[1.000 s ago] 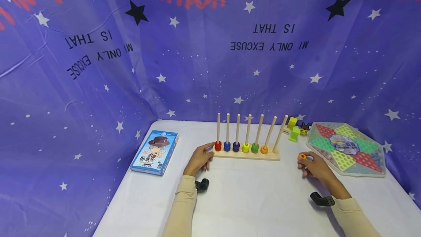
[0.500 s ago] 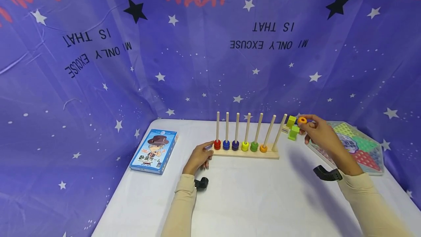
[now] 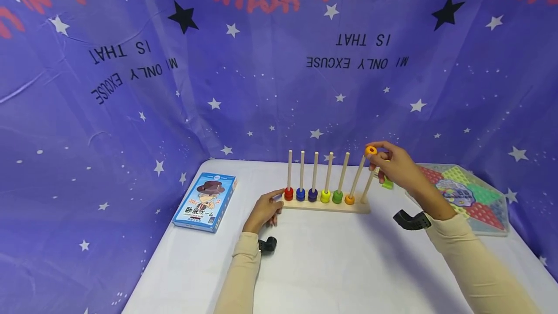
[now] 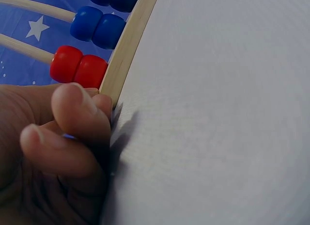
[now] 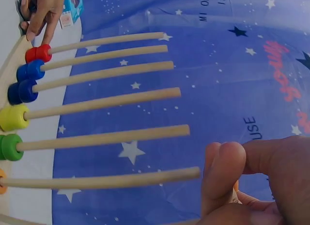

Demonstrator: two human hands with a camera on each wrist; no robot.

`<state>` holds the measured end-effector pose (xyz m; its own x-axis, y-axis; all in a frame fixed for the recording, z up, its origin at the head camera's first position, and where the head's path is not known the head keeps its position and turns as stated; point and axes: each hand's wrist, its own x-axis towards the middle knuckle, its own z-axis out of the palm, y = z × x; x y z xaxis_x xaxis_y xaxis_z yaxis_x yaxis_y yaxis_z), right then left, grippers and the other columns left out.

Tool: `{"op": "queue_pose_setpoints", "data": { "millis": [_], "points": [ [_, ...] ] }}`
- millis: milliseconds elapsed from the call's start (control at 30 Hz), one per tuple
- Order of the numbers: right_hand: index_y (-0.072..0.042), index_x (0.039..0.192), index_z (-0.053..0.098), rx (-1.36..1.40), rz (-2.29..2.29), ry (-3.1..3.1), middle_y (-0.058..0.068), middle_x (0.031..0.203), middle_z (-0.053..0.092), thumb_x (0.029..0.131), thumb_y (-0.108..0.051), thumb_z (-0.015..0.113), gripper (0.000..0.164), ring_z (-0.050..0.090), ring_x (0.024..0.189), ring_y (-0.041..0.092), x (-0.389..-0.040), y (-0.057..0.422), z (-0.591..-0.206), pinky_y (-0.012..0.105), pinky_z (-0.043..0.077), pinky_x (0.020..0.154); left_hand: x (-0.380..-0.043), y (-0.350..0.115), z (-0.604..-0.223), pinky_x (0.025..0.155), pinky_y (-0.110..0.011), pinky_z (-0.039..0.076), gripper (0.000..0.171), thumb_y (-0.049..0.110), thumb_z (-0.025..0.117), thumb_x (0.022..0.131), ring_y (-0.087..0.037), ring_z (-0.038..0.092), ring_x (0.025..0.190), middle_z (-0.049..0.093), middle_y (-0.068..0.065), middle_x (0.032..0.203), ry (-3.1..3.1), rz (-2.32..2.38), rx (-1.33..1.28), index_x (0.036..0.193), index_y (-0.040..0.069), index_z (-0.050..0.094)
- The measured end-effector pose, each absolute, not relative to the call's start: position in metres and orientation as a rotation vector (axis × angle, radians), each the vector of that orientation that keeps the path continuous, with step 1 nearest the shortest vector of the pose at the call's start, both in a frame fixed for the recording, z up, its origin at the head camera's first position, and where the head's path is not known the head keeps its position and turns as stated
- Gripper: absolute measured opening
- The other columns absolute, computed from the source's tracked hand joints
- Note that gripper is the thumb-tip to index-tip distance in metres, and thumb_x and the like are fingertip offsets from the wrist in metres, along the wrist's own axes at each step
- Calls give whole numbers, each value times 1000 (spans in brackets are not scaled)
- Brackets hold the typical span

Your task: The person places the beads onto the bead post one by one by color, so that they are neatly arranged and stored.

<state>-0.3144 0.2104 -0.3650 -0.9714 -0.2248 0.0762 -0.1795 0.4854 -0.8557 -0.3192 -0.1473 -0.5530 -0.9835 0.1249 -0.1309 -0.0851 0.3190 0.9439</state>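
A wooden peg rack (image 3: 305, 204) stands on the white table, its upright pegs bearing coloured beads. Red beads (image 3: 288, 195), blue, dark blue, yellow (image 3: 325, 196) and green beads (image 3: 337, 197) sit in pairs at the bottoms of their pegs. One orange bead sits low on the sixth peg; the last peg, at the right end, bears none. My left hand (image 3: 263, 211) grips the rack's left end between thumb and forefinger, beside the red beads. With thumb and fingertips my right hand (image 3: 399, 171) pinches another orange bead (image 3: 367, 151) right at the sixth peg's top. The right wrist view mostly hides this bead behind the fingers.
A blue card-game box (image 3: 205, 201) lies at the table's left. At the right, partly behind my right arm, is a clear hexagonal board-game case (image 3: 484, 207). Green blocks (image 3: 387, 184) show behind my right hand. A purple starry cloth (image 3: 279, 86) hangs behind the table.
My right hand has risen from beside the game case and moved left with the orange bead, to the sixth peg's top. The left hand has stayed at the rack's end.
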Motion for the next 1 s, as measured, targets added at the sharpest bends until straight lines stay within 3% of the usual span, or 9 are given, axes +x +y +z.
{"op": "queue_pose_setpoints", "data": {
  "millis": [267, 533, 833, 1000],
  "points": [
    [-7, 135, 45, -381, -1520, 2661, 14, 85, 65, 97, -33, 55, 46, 58, 51, 22, -317, 207, -371, 39, 53, 50, -320, -144, -554, 32, -22, 40, 49, 10, 58, 92, -11, 45, 34, 59, -11, 68, 2405, 1734, 46, 140, 20, 51],
    [-10, 140, 42, -398, -1461, 2684, 17, 86, 64, 98, -27, 54, 47, 59, 52, 26, -315, 210, -377, 33, 48, 44, -323, -142, -555, 32, -22, 40, 51, 9, 58, 92, -11, 45, 34, 59, -11, 67, 2406, 1733, 58, 140, 20, 50],
    [-12, 143, 39, -393, -1534, 2730, 19, 87, 62, 99, -25, 53, 48, 59, 54, 27, -293, 219, -386, 30, 40, 40, -323, -137, -557, 32, -22, 40, 50, 10, 58, 92, -11, 45, 34, 59, -11, 68, 2413, 1714, 52, 141, 20, 50],
    [-12, 143, 37, -339, -1461, 2927, 12, 86, 61, 98, -23, 53, 49, 60, 55, 23, -272, 212, -407, 31, 47, 43, -324, -142, -555, 32, -22, 40, 49, 11, 58, 93, -11, 46, 35, 60, -12, 69, 2424, 1716, 43, 141, 20, 50]
  ]
}}
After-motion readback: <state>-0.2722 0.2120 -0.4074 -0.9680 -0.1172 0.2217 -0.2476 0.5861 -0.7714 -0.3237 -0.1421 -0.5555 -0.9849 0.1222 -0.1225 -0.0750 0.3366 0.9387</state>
